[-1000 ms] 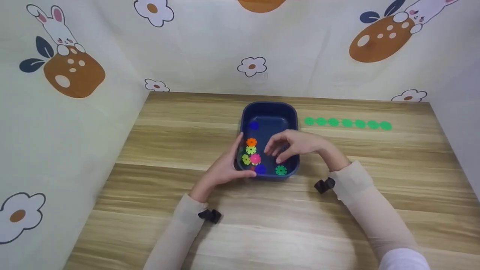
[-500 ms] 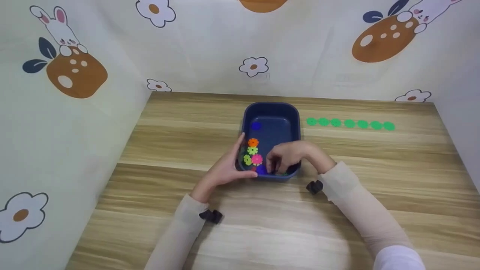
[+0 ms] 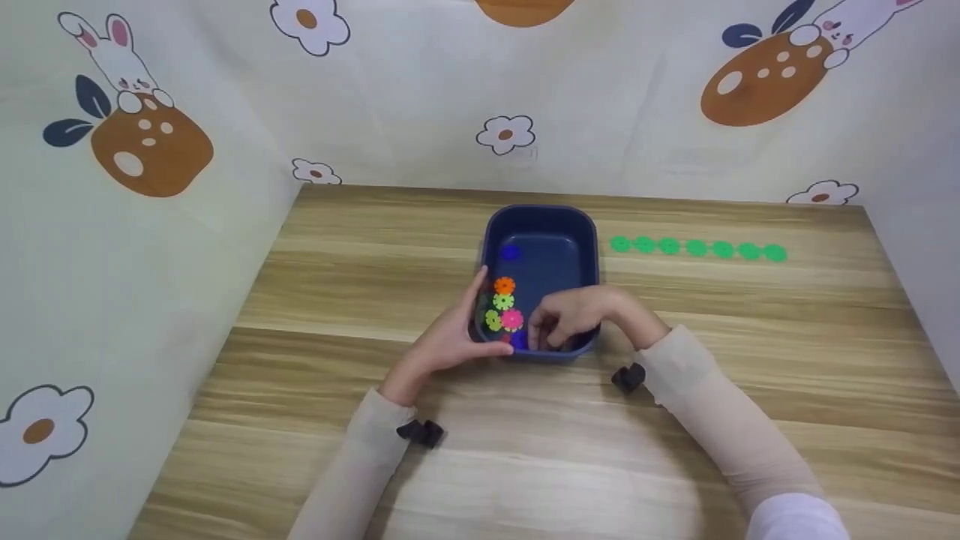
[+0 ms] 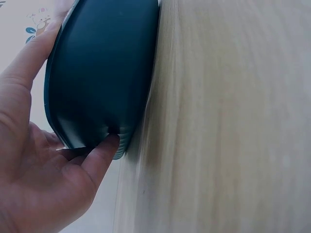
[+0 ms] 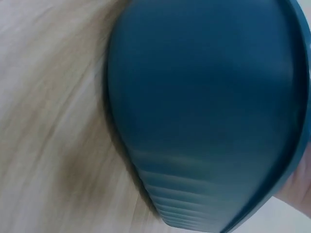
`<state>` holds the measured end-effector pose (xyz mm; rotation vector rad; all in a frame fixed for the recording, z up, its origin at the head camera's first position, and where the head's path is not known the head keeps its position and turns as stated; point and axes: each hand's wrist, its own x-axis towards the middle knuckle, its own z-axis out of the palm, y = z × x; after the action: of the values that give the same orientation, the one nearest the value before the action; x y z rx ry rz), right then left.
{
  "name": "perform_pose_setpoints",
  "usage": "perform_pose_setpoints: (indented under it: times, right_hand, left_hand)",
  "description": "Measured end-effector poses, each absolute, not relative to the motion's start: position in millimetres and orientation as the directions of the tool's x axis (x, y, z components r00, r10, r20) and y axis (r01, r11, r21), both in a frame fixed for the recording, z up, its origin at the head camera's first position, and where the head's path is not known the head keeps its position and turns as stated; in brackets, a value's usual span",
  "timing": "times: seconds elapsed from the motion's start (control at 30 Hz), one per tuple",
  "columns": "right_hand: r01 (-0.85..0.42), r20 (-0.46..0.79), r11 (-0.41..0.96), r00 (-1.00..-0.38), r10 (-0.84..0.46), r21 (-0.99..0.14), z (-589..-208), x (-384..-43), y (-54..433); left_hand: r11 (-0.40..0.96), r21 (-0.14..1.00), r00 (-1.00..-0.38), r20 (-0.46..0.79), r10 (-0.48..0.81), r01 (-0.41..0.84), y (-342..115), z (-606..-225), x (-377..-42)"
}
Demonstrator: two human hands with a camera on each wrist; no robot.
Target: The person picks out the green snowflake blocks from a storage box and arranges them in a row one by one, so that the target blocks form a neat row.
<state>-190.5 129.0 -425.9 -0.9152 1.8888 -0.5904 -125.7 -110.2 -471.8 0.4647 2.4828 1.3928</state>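
My left hand (image 3: 448, 337) grips the near left corner of a dark blue plastic bin (image 3: 541, 213); in the left wrist view its digits lie along the bin wall (image 4: 102, 73). My right hand (image 3: 574, 315) reaches over the right rim, fingers bent down inside the near right part. Its fingertips are partly hidden, and I cannot see whether they pinch anything. Along the bin's left side lie notched plastic discs: a blue one (image 3: 510, 253), an orange one (image 3: 505, 286), a pink one (image 3: 511, 320), yellow-green ones (image 3: 503, 301) and another blue one (image 3: 518, 341).
Right of the bin, several green discs (image 3: 696, 247) lie in a straight row on the wooden table (image 3: 360, 255). Light patterned walls (image 3: 405, 90) close off the back and sides.
My right hand has moved down and toward the near side of the bin. The green disc that lay there is now out of sight. The left hand stays on the bin.
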Motion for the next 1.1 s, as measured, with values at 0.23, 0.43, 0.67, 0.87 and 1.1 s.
perform_pose_setpoints:
  times: [0.23,0.43,0.67,0.87,1.1]
  right_hand:
    - [-0.378,-0.427,0.58,-0.418,-0.802,-0.721,-427,-186,128]
    - [-0.398,-0.341,0.583,-0.53,-0.777,-0.709,-426,-185,130]
    - [-0.276,-0.219,0.498,-0.654,-0.724,-0.822,-424,-188,140]
    - [-0.298,-0.1,0.442,-0.725,-0.682,-0.846,-417,-190,150]
    - [-0.2,-0.072,0.375,-0.796,-0.601,-0.905,-408,-191,165]
  left_hand:
    - [0.479,0.864,-0.912,-0.061,0.405,0.155,-111,-473,-126]
    - [0.458,0.873,-0.91,-0.044,0.412,0.165,-110,-472,-127]
    - [0.469,0.869,-0.911,-0.055,0.408,0.158,-111,-472,-127]
    - [0.474,0.868,-0.914,-0.064,0.401,0.148,-110,-473,-127]
    - [0.464,0.875,-0.916,-0.066,0.395,0.137,-110,-474,-126]
